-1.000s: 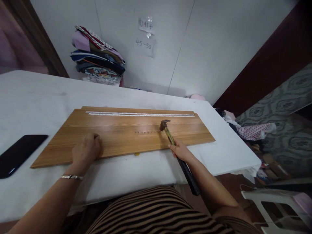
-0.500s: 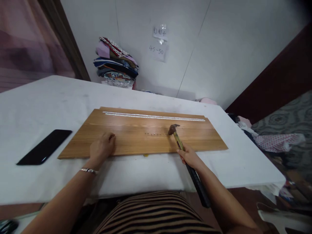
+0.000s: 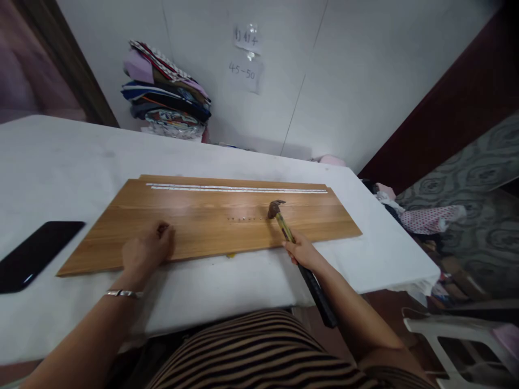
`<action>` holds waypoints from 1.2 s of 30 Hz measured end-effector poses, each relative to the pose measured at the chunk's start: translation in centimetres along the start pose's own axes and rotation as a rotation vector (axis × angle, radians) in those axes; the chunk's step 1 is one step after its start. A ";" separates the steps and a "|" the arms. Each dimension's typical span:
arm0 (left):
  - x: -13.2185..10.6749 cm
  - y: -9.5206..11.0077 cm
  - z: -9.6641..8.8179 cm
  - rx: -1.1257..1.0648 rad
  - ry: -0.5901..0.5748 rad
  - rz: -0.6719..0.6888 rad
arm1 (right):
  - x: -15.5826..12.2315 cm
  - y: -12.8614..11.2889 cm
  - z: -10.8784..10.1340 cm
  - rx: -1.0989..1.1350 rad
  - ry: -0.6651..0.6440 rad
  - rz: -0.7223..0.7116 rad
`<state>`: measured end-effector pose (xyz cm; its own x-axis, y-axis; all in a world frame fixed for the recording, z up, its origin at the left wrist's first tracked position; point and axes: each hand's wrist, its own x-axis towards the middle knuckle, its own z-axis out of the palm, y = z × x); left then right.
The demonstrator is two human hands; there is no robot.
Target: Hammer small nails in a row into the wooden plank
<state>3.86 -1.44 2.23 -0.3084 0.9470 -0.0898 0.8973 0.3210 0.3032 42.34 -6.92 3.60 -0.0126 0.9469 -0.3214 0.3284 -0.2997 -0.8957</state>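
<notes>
My right hand grips a claw hammer partway along its handle, the black end sticking out toward my body. The hammer's head rests on or just above a wood-grain board, at the right end of a short row of small nails. My left hand, with a bracelet at the wrist, lies on the board's left part. Its fingers are curled closed, and whatever they may hold is hidden. Two white strips with markings run along the board's far side.
The board lies on a table with a white cover. A black phone-like slab sits left of the board. Folded clothes are stacked at the back against the wall. A white plastic chair stands at lower right.
The whole view has swung to the right, so the board, table and clothes appear farther left. Both hands and the hammer stay at about the same places on the board.
</notes>
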 end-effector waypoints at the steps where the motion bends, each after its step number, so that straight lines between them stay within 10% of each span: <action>1: 0.1 0.0 0.0 0.001 0.000 -0.010 | 0.0 0.0 0.0 0.002 0.003 -0.002; 36: 0.3 -0.4 0.5 0.002 0.002 0.037 | 0.2 0.3 -0.1 -0.021 -0.012 -0.012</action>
<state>3.53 -1.28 1.62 -0.2754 0.9583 -0.0761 0.9089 0.2854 0.3040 42.53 -6.83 3.28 -0.0278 0.9488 -0.3147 0.3479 -0.2860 -0.8929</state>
